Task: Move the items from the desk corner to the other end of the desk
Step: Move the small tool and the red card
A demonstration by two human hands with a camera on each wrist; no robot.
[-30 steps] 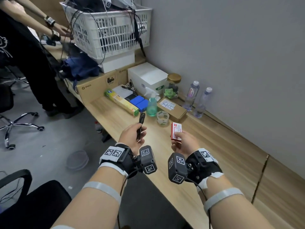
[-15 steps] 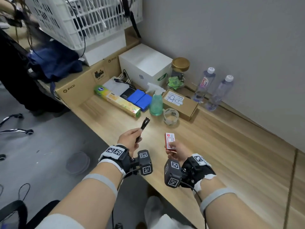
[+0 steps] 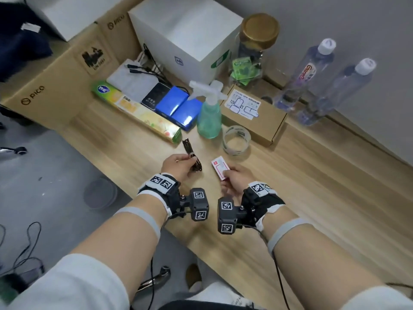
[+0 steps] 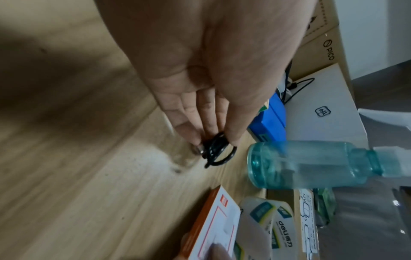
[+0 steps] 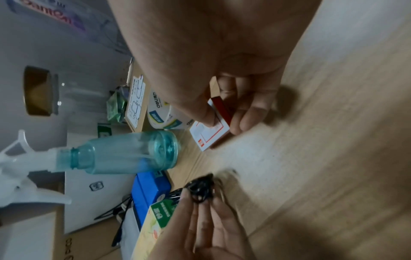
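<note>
Black coiled cable [image 3: 192,156], L fingers [image 4: 189,130].

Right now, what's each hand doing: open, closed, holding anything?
Left hand: closed, pinching a black coiled cable bundle.
Right hand: closed, pinching a small white and red box.

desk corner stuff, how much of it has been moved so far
Nothing shows as delivered; the desk's far end is out of view. In hand: the left hand pinches a coiled black cable, the right hand a small red-and-white box. Left at the corner: spray bottle, tape roll, blue packs, two water bottles.
</note>
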